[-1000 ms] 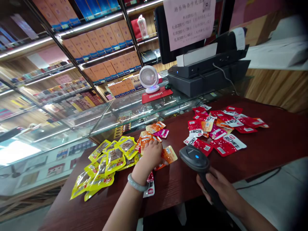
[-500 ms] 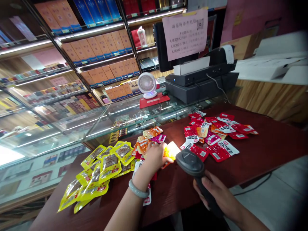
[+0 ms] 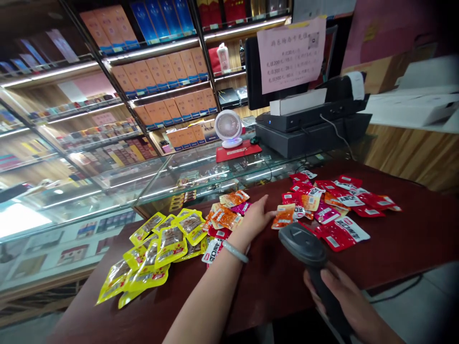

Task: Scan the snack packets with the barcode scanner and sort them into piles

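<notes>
My right hand grips the handle of a dark barcode scanner, its head angled up and to the left over the table. My left hand, with a pale bangle on the wrist, is stretched out with fingers apart and nothing in it. Just right of its fingers lies an orange snack packet, at the edge of a pile of red and white snack packets. Under and left of that hand are more orange packets and a red-and-white packet. Farther left is a heap of yellow snack packets.
A dark red tabletop carries the packets. Behind it stand a glass display counter, a small white fan on a red mat, and a cash register with a monitor. Lit shelves of boxes line the back.
My left hand has let go of the orange packet, which now lies by the right-hand pile. The bright scan light on it is gone. The whole view has shifted slightly.
</notes>
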### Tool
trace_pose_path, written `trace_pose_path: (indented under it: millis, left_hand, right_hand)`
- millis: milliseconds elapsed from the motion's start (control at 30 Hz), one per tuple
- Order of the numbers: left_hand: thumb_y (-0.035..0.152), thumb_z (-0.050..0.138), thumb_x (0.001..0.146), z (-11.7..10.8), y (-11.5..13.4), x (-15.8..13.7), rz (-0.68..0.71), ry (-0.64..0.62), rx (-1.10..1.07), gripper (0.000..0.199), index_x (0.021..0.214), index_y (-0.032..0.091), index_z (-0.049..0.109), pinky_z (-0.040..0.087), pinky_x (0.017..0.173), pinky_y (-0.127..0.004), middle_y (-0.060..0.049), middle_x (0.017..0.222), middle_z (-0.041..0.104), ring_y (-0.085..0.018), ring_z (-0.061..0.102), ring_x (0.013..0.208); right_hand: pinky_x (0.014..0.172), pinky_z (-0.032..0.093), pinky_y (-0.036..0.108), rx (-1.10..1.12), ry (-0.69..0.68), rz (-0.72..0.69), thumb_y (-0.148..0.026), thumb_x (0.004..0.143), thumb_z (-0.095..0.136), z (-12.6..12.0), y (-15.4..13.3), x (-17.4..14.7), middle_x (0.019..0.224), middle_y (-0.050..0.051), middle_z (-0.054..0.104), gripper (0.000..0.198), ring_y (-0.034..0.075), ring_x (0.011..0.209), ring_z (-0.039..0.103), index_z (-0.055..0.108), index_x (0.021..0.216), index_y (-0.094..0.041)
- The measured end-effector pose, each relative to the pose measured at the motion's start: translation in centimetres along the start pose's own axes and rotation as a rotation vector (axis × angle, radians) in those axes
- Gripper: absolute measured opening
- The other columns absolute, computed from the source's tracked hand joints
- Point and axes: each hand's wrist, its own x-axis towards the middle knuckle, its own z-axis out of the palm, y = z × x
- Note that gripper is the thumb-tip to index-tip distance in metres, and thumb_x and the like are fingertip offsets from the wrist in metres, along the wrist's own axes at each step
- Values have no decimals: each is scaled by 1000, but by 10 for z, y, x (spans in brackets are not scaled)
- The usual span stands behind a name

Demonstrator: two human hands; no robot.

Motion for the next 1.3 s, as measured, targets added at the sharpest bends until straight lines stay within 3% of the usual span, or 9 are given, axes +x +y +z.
trace_pose_path:
  millis: [167, 300, 400, 533, 700, 767, 867, 1000, 1300]
  left_hand:
    - [36, 52, 92, -54, -38, 12, -198, 208, 584, 42, 127, 16, 60, 40, 106, -38, -16, 127, 65, -27, 57, 123]
    - [53, 60, 83, -81, -61, 24, -407, 80, 777, 47, 110, 15, 68, 45, 97, -41, -20, 119, 67, -34, 58, 119]
    - [54, 72, 71, -84, -70, 29, -398, 29, 790, 55, 111, 16, 66, 44, 97, -43, -20, 121, 66, -35, 57, 121]
    - [43, 75, 71, -81, -75, 26, -371, 91, 630, 50, 112, 17, 61, 45, 94, -41, -17, 112, 69, -32, 62, 112]
    - [28, 58, 86, -71, -66, 22, -378, 352, -92, 16, 97, 18, 61, 49, 76, -28, -8, 92, 71, -19, 67, 85]
    - [32, 43, 94, -63, -57, 21, -382, 447, -223, 22, 98, 17, 58, 49, 69, -25, -6, 88, 69, -15, 65, 77]
    - [37, 33, 97, -52, -48, 18, -358, 716, -392, 29, 101, 17, 54, 48, 65, -23, -4, 87, 65, -13, 62, 73]
    - [42, 47, 91, -41, -49, 13, -224, 1102, -590, 24, 91, 19, 55, 45, 67, -24, 0, 80, 59, -13, 57, 72]
    - [34, 45, 93, -29, -52, 5, -230, 1047, -331, 17, 92, 21, 56, 43, 69, -25, -1, 83, 62, -14, 56, 74]
  right_hand:
    - [42, 39, 21, -3, 11, 17, -70, 77, 68, -1, -3, -2, 61, -6, 52, 51, 8, 44, 47, 56, 81, -20]
    - [42, 39, 20, 6, -8, -10, -67, 80, 67, 5, -12, 6, 63, -6, 53, 48, 7, 44, 47, 54, 83, -21]
    - [40, 38, 19, -19, -68, -46, -67, 80, 67, 10, -20, 15, 63, -6, 54, 49, 6, 42, 46, 52, 83, -21]
    - [38, 36, 17, -66, -106, -92, -64, 84, 65, 12, -33, 31, 61, -8, 53, 45, 6, 40, 45, 53, 91, -21]
    - [36, 34, 16, -253, -308, -102, -62, 86, 63, 11, -74, 60, 60, -7, 53, 44, 5, 37, 43, 57, 94, -19]
    - [36, 35, 16, -279, -373, -82, -63, 86, 63, 11, -96, 75, 59, -7, 55, 45, 6, 37, 45, 59, 95, -19]
    - [34, 35, 16, -312, -449, -40, -66, 84, 64, 10, -121, 98, 60, -5, 60, 49, 6, 35, 46, 58, 97, -19]
    - [32, 33, 14, -386, -538, -6, -64, 86, 62, 6, -132, 130, 59, -4, 60, 49, 5, 33, 45, 60, 101, -17]
    - [32, 33, 16, -290, -560, 4, -65, 83, 65, -3, -108, 153, 58, -4, 57, 52, 5, 35, 41, 64, 104, -17]
